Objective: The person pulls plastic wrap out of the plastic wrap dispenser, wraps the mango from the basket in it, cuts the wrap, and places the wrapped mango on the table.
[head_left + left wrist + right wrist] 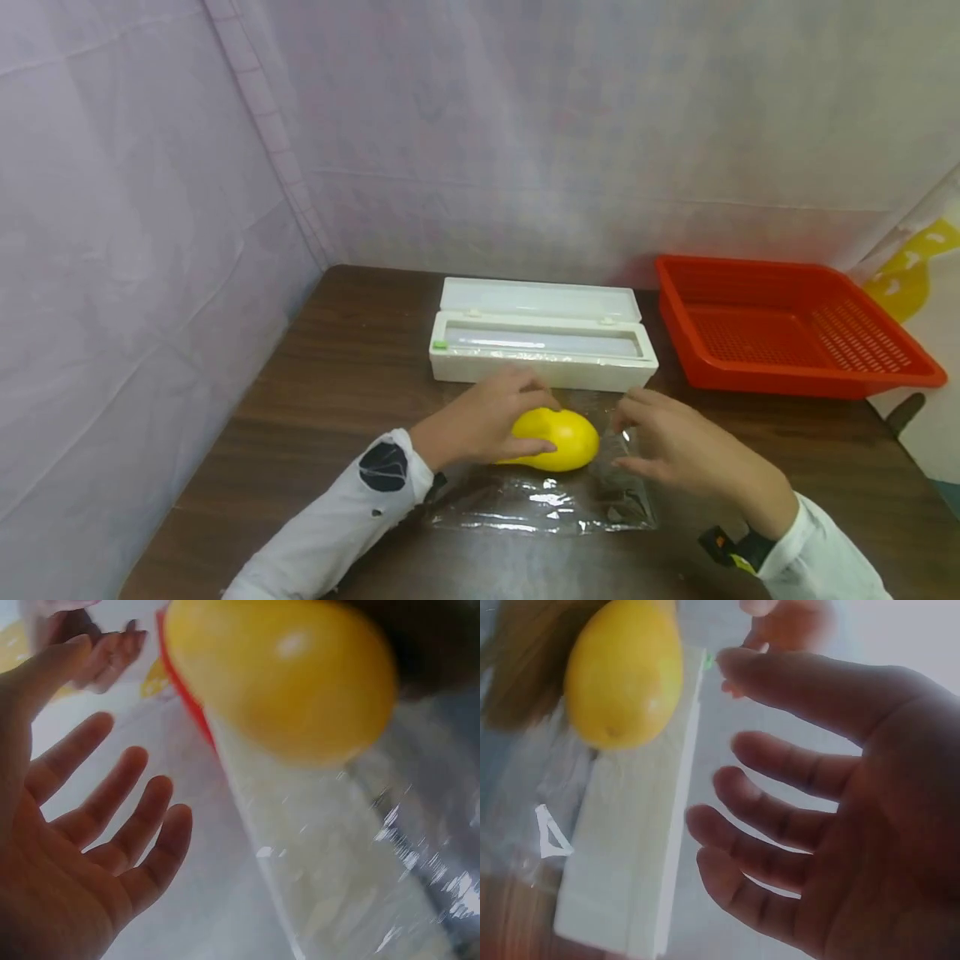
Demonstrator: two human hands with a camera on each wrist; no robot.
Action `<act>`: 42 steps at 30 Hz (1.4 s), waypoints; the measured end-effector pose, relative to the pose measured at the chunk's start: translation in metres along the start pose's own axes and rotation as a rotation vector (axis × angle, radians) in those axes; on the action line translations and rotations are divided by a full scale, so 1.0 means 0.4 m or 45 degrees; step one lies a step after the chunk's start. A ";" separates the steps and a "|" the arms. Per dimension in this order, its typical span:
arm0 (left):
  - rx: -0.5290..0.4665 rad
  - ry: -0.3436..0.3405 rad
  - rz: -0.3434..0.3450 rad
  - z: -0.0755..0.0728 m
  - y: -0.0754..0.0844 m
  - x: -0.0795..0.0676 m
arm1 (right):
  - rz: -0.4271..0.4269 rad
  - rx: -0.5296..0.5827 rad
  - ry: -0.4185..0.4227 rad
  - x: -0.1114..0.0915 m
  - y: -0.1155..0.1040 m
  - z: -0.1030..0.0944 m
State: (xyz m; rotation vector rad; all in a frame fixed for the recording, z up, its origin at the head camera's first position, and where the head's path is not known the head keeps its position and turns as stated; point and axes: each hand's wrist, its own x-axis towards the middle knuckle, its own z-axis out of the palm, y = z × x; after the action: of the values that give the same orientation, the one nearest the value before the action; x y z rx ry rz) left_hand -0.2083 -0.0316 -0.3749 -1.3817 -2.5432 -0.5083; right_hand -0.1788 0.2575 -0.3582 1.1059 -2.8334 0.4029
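A smooth yellow fruit, rounded and pear-shaped (573, 442), lies on a sheet of clear cling film (517, 504) spread on the table. My left hand (487, 421) is over its narrower left end, thumb in front and fingers behind; the left wrist view shows these fingers spread and loosely bent beside the fruit (292, 682). To the right of the fruit, apart from it, my right hand (686, 446) hovers above the film's right edge with relaxed fingers and nothing in them. Just behind stands a white cling film dispenser box (540, 369), lid raised, with a roll inside.
A red plastic basket (795, 381) with slotted sides stands at the back right of the brown wooden table (300, 400). Pale cloth (525, 125) hangs behind and along the left side. A small green slider (440, 345) sits at the box's left end.
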 end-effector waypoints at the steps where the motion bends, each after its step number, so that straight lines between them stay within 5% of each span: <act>1: -0.003 -0.010 0.003 0.011 0.003 0.001 | -0.006 0.009 -0.022 -0.010 0.003 0.001; 11: 0.011 -0.116 -0.031 0.053 0.012 0.002 | -0.021 0.162 -0.123 -0.098 0.037 0.065; 27: 0.047 -0.206 -0.059 0.059 0.008 0.004 | 0.091 0.322 -0.253 -0.132 0.061 0.134; 42: 0.009 -0.202 -0.074 0.056 0.009 0.005 | -0.101 0.330 -0.083 -0.131 0.056 0.154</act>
State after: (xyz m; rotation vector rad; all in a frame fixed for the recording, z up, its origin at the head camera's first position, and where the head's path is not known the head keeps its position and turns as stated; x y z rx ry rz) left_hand -0.2066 -0.0195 -0.3939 -1.4014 -2.7142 -0.4142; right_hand -0.1534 0.2911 -0.4309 1.2928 -2.8402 0.7579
